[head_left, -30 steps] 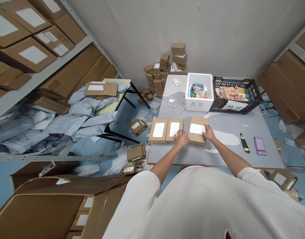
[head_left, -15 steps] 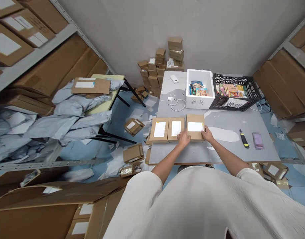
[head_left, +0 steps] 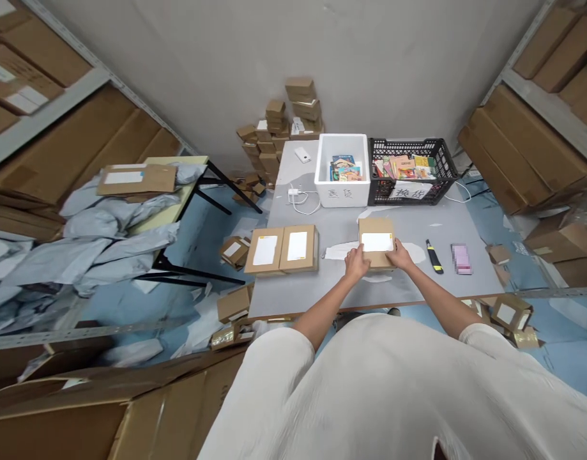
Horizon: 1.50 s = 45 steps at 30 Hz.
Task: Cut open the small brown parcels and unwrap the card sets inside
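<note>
Both hands gripped a small brown cardboard box with a white label [head_left: 376, 242], which sat on the grey table [head_left: 341, 287] in front of the white foam box [head_left: 342, 191], towards the person. The left hand [head_left: 357, 263] clasped its near left corner, and the right hand [head_left: 399, 257] its near right corner. Front-left of the foam box lay two flat labelled cardboard boxes [head_left: 281, 249]. Front-right lay a black-and-yellow utility knife [head_left: 434, 257].

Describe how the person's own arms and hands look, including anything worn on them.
The left sleeve and right sleeve are short, loose and off-white, part of one lightly crinkled garment. Below them nothing covers the arms. The left hand and right hand wear no gloves, and no watch or bracelet shows at the wrists. Any ring is too small to tell.
</note>
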Each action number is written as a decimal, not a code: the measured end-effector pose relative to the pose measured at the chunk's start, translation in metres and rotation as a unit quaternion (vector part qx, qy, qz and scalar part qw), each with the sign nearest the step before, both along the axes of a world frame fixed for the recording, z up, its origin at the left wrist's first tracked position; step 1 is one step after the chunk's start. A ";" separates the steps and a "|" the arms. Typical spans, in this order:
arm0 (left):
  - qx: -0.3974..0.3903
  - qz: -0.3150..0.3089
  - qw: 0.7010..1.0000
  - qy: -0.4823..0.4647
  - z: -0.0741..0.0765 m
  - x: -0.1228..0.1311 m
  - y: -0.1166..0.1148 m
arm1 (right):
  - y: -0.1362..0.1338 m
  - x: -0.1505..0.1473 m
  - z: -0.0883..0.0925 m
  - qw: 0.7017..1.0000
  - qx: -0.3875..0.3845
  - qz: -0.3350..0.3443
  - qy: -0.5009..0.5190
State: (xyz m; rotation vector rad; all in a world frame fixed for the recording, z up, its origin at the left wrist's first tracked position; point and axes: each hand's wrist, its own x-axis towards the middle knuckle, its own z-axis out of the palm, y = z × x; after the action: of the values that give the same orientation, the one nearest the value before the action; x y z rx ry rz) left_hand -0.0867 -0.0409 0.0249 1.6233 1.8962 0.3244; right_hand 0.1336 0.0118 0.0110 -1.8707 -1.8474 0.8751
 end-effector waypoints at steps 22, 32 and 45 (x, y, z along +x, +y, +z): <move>-0.003 0.035 0.996 0.087 0.012 0.125 -0.040 | 0.076 0.101 -0.011 0.990 -0.023 0.106 -0.090; 0.060 0.006 0.997 0.047 -0.016 0.110 -0.049 | 0.089 0.105 -0.009 0.974 0.000 0.166 -0.156; 0.073 0.022 0.995 -0.067 -0.039 0.066 0.017 | -0.003 0.132 -0.017 0.993 -0.110 0.005 -0.036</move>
State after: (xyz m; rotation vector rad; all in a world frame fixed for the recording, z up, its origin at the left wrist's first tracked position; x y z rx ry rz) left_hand -0.0210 -0.0235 -0.0136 1.6118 1.8459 0.5874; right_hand 0.2653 0.0087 -0.0061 -2.0499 -1.8694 1.0669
